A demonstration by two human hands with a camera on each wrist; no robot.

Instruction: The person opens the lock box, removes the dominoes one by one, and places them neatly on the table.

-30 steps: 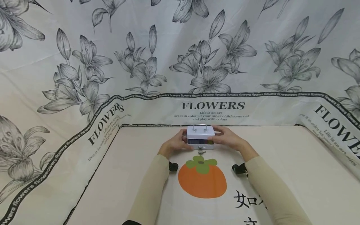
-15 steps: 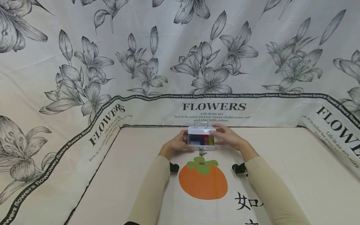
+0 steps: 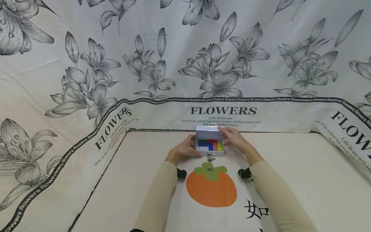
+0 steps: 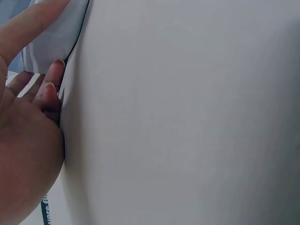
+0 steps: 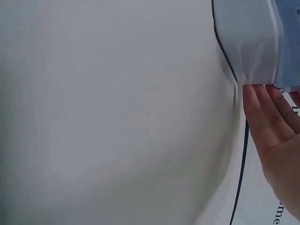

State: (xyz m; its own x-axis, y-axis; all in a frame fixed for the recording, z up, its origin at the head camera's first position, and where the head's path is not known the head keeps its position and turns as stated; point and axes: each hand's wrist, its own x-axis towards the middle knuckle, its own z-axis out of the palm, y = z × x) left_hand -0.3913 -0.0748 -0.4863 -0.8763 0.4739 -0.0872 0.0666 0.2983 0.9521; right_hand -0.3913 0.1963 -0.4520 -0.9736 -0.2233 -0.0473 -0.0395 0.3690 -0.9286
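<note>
A small white metal cash box (image 3: pixel 209 154) stands on the table with its lid (image 3: pixel 208 130) raised toward the back. Inside lie several coloured blocks (image 3: pixel 215 146), among them red, green, blue, pink and yellow. Keys (image 3: pixel 211 159) hang at the front lock. My left hand (image 3: pixel 183 149) holds the box's left side; in the left wrist view the thumb crosses that side and the fingertips (image 4: pixel 55 70) reach behind. My right hand (image 3: pixel 236 140) touches the lid's right corner. In the right wrist view its rather straight fingers (image 5: pixel 262 112) meet the box's back end; the thumb is hidden there.
The box stands near the table's back edge, before a flower-printed cloth wall (image 3: pixel 223 109). An orange persimmon print (image 3: pixel 211 191) and black characters (image 3: pixel 256 209) mark the tabletop in front. Black wrist devices (image 3: pixel 244 173) sit beside both sleeves.
The lid has swung up and back from nearly closed, bringing the coloured blocks into view. My right hand has followed the lid, while the left hand has kept its hold on the box's side.
</note>
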